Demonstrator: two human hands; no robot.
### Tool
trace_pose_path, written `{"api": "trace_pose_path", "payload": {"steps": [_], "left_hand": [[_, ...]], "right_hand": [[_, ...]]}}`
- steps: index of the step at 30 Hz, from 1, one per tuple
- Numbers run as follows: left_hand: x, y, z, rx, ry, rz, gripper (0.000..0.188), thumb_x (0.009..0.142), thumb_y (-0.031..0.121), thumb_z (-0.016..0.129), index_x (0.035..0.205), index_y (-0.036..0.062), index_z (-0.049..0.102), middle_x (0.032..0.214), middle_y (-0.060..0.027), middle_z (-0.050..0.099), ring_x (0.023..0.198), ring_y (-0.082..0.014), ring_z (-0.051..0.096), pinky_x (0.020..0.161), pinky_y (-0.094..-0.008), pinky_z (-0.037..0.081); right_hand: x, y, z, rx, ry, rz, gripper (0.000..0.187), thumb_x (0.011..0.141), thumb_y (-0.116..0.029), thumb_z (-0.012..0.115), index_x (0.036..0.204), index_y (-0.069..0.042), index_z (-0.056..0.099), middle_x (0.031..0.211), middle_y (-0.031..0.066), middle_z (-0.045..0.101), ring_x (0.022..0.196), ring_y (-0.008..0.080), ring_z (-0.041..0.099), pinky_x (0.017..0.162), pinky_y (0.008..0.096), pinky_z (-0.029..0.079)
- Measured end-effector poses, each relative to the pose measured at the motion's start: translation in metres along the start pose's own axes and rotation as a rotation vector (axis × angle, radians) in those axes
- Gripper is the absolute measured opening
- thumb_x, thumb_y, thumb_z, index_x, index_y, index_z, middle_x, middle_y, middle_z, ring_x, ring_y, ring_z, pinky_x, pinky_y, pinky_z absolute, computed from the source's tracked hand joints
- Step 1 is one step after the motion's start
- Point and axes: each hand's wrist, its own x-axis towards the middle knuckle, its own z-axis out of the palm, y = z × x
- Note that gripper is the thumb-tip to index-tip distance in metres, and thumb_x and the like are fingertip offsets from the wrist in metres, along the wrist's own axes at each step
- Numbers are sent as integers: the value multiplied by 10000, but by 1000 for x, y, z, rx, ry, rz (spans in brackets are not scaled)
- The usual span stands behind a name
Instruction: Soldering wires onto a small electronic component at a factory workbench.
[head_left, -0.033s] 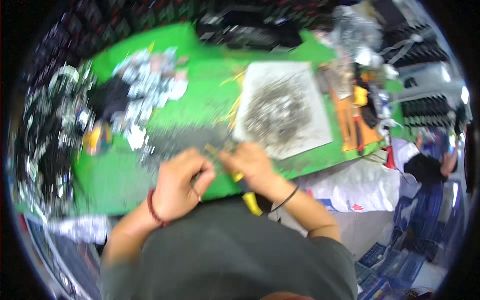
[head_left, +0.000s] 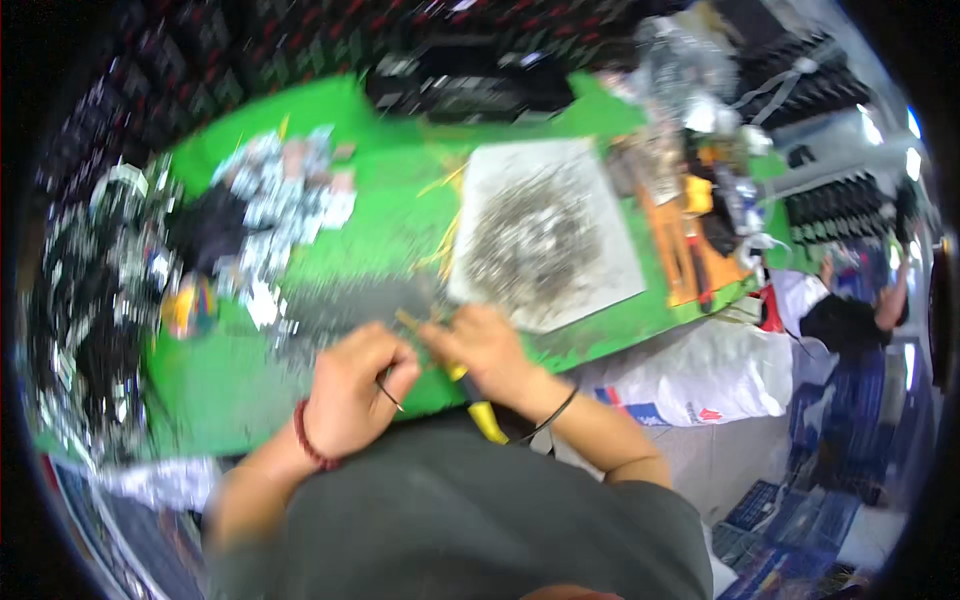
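My left hand [head_left: 350,385] is closed in a pinch over the near edge of the green table, with a thin dark wire-like piece [head_left: 390,394] at its fingers. Just right of it, my right hand [head_left: 485,350] is wrapped round a tool with a yellow and black handle [head_left: 485,418]. The handle points back toward my body, and the tool's working end is hidden or blurred. A thin yellowish strip [head_left: 408,320] sticks out by the right fingertips. Beyond that hand lies a white board [head_left: 615,265] bearing a pile of small grey metallic bits [head_left: 535,240].
Pale blue-white pieces [head_left: 285,185] are heaped on the green table [head_left: 390,190] at the far left. Dark shiny parts [head_left: 110,300] pile up at the left edge. Orange and red-handled tools [head_left: 700,270] lie on the right. A white sack [head_left: 710,370] stands below the table; another person [head_left: 850,315] is at far right.
The whole view has shifted slightly, so the table and board sit lower and further left. Both hands keep nearly the same pose and hold.
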Motion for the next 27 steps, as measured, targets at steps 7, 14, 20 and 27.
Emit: {"api": "trace_pose_path", "payload": {"steps": [7,14,20,27], "left_hand": [[17,30,-24,-129,201,153,79,736,-8,619,720,22,548,691,-76,536,593,-195,511,539,-280,408],[11,30,-20,191,192,136,128,685,-14,666,739,42,564,678,-87,557,581,-231,551,510,-302,433],[11,-15,36,159,48,155,87,728,34,656,753,35,573,695,-117,557,607,-263,568,543,-328,459],[13,-34,43,32,36,-81,67,772,18,619,756,-11,560,668,-100,546,586,-167,540,558,-277,443]], "right_hand": [[10,-3,7,-73,167,151,407,682,-157,656,1081,-124,583,653,22,471,638,198,498,542,340,395],[10,-10,10,-127,192,176,382,714,-232,657,1079,-153,580,653,21,514,612,201,537,542,344,418],[-6,-9,5,32,151,283,373,767,-262,639,1117,-164,555,647,61,557,636,253,595,553,378,453],[-33,-4,-43,640,464,536,281,867,-192,592,1139,-129,559,674,63,575,572,161,577,525,279,444]]}}
